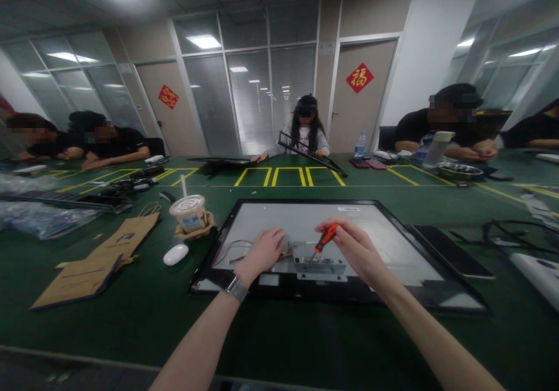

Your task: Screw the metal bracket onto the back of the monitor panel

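Your right hand [358, 251] is gripping an orange-and-black screwdriver [326, 238], its slim shaft slanting to the bent metal bracket [321, 269] sitting on the flat, greyish panel [262, 216]; how many screws are tight, you cannot tell. Your left hand [265, 250] is hovering or resting beside the bracket, its grip unclear, while thin wires [236, 242] are curving loosely within the smooth black frame [369, 295].

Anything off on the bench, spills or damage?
Mildly odd: an open-topped spot for a drink, with the cup right beside the panel. Wires straggle over the panel's left side. No spill or damage visible.
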### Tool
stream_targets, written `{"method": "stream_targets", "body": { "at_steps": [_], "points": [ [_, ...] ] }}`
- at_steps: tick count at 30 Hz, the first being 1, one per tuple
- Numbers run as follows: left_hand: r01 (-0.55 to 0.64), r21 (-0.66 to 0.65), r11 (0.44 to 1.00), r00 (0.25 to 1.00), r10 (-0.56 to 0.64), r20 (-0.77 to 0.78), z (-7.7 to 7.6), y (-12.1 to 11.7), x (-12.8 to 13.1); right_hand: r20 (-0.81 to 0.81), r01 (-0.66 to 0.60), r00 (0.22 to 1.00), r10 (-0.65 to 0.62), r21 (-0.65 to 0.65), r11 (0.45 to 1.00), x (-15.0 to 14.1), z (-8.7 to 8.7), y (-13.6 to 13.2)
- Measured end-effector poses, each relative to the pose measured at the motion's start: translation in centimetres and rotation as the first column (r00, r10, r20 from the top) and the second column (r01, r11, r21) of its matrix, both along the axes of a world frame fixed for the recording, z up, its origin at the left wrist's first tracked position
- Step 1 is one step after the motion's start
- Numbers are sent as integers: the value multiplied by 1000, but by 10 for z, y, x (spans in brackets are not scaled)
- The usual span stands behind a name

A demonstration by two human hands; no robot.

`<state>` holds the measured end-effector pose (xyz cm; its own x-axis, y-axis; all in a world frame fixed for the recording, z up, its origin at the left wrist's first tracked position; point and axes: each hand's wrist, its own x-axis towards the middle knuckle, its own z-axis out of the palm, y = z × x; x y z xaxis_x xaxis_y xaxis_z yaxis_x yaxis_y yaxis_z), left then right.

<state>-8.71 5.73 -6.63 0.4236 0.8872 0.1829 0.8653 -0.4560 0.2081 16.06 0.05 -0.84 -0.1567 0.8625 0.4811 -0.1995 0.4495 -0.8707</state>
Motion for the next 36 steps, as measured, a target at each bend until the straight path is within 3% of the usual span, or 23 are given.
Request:
{"method": "stream_targets", "body": {
  "at_steps": [5, 9, 16, 22, 30, 36],
  "points": [
    [9, 7, 1000, 1000, -9, -16, 0, 1, 0, 21, 11, 1000, -12, 49, 999, 0, 0, 2],
    [-3, -11, 1000, 1000, 3, -19, 4, -2, 2, 42, 11, 999, -11, -8, 1000, 3, -1, 2],
    [-7, -8, 1000, 1000, 7, -26, 4, -2, 2, -68, -43, 997, 41, -24, 999, -1, 1, 0],
    [4, 14, 1000, 1000, -3, -26, 2, -1, 1, -10, 5, 1000, -5, 49, 999, 1, 1, 2],
    [-17, -26, 1000, 1000, 16, -18, 7, -4, 3, -20, 6, 1000, -7, -18, 1000, -1, 0, 1],
    [-6, -14, 1000, 1000, 6, -23, 6, -4, 2, -5, 35, 999, -35, 49, 998, -2, 4, 0]
  ]
}}
